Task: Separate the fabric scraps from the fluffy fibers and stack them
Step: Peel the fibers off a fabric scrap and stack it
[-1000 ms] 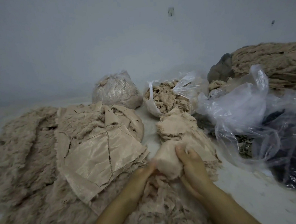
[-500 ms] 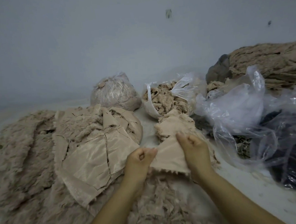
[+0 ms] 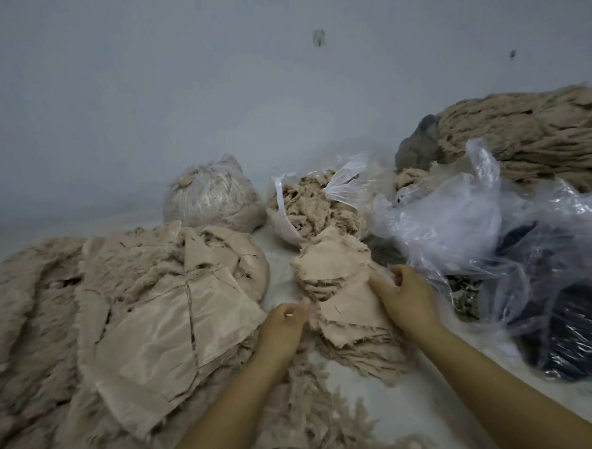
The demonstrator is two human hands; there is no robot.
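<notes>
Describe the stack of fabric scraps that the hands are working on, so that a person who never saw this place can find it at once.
Start from the open clear bag of fluffy fibers near the wall. Just in front of it stands the stack of fabric scraps, between the left hand and the right hand. Unlike the wide shiny sheets to its left, it is a small pile of flat matte pieces with frayed edges.
</notes>
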